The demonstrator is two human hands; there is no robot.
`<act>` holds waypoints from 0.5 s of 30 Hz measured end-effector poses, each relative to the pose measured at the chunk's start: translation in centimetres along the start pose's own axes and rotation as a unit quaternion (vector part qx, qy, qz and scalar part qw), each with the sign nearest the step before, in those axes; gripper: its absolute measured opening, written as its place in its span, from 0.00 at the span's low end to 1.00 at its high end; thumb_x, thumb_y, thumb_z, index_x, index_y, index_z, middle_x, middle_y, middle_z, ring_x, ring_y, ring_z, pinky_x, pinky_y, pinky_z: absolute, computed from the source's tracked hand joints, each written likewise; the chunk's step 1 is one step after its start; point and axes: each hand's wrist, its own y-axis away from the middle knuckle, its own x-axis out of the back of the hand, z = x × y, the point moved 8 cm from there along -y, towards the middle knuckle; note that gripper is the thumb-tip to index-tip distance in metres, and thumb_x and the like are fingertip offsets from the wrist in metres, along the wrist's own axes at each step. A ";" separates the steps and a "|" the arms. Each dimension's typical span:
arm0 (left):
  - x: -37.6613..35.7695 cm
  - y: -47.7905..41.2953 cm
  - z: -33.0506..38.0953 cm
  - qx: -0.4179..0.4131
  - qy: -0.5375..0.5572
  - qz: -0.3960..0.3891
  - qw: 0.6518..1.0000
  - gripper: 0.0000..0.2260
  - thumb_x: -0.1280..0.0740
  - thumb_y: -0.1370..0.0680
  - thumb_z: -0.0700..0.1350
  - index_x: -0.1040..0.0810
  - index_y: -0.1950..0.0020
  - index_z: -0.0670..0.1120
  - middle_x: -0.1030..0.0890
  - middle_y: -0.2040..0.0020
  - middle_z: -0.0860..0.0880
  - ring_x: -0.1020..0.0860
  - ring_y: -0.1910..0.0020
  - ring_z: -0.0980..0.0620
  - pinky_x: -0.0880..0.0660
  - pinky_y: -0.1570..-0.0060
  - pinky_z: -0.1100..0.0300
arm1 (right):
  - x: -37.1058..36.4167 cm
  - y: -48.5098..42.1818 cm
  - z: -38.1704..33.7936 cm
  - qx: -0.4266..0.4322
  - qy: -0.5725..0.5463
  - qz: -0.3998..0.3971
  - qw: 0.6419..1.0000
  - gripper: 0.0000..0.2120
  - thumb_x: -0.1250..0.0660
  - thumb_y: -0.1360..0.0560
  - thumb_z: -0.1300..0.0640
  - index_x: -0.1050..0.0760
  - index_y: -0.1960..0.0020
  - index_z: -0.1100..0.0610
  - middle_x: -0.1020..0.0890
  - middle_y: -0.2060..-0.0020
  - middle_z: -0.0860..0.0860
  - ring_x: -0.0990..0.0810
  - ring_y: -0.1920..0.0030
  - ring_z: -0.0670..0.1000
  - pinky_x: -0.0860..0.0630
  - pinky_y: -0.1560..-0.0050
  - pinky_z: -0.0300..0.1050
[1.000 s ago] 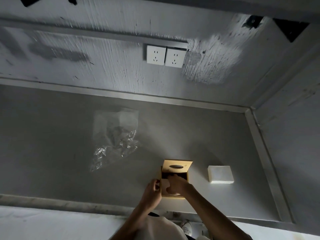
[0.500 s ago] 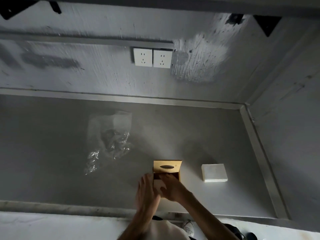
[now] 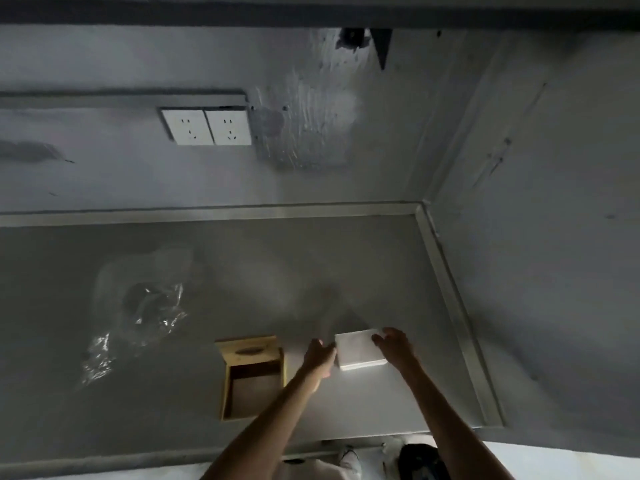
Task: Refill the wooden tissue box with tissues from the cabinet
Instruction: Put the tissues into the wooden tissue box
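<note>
The wooden tissue box [image 3: 252,375] lies on the grey counter [image 3: 346,271] near its front edge. Its slotted face points away from me and its open, empty cavity faces me. To the right of it rests a white stack of tissues [image 3: 360,349]. My left hand [image 3: 320,356] presses against the stack's left edge. Over the stack's far right corner curl the fingers of my right hand [image 3: 394,344]. The stack sits between both hands, still resting on the counter. The picture is blurred by motion.
A crumpled clear plastic wrapper [image 3: 138,317] lies on the counter to the left of the box. Walls close the counter at the back and right, with a metal rim [image 3: 453,306] along them. Two white sockets [image 3: 207,126] sit on the back wall.
Both hands have left the wooden box and moved right to the white tissue stack. The box now shows its open cavity. My view has shifted right and closer.
</note>
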 end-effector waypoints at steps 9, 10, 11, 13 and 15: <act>-3.3 -2.1 0.1 0.052 0.042 -0.021 0.998 0.11 0.31 0.24 0.39 0.25 0.43 0.42 0.23 0.48 0.43 0.25 0.48 0.45 0.22 0.50 0.50 | -2.1 -3.5 2.6 0.032 -0.099 -0.057 0.993 0.11 0.28 0.31 0.63 0.18 0.50 0.66 0.16 0.57 0.59 0.21 0.58 0.51 0.29 0.60 0.40; -3.4 -2.4 -0.2 0.058 0.046 -0.022 0.997 0.09 0.31 0.24 0.37 0.25 0.44 0.42 0.23 0.49 0.43 0.25 0.49 0.45 0.22 0.48 0.48 | -2.1 -3.4 2.4 0.034 -0.113 -0.071 0.990 0.11 0.29 0.31 0.65 0.18 0.50 0.66 0.16 0.58 0.58 0.21 0.58 0.52 0.28 0.62 0.40; -3.4 -2.4 -0.2 0.065 0.046 -0.022 0.997 0.10 0.31 0.25 0.36 0.24 0.45 0.42 0.23 0.50 0.43 0.25 0.49 0.45 0.22 0.47 0.47 | -2.1 -3.0 2.2 0.033 -0.128 -0.087 0.987 0.10 0.29 0.31 0.67 0.18 0.50 0.66 0.17 0.58 0.58 0.21 0.58 0.53 0.28 0.64 0.39; -3.5 -2.8 -0.2 0.071 0.044 -0.019 0.996 0.11 0.31 0.26 0.35 0.23 0.44 0.41 0.22 0.49 0.42 0.24 0.52 0.45 0.22 0.49 0.47 | -1.7 -2.6 1.9 0.039 -0.176 -0.111 0.977 0.10 0.29 0.33 0.69 0.18 0.53 0.61 0.17 0.58 0.58 0.19 0.56 0.55 0.25 0.61 0.42; -3.8 -3.1 0.0 0.070 0.036 -0.029 0.996 0.13 0.31 0.27 0.34 0.23 0.44 0.42 0.20 0.48 0.42 0.22 0.50 0.45 0.21 0.49 0.48 | -1.6 -2.4 2.2 0.043 -0.213 -0.132 0.967 0.12 0.30 0.36 0.67 0.19 0.53 0.58 0.16 0.56 0.58 0.18 0.55 0.57 0.22 0.58 0.45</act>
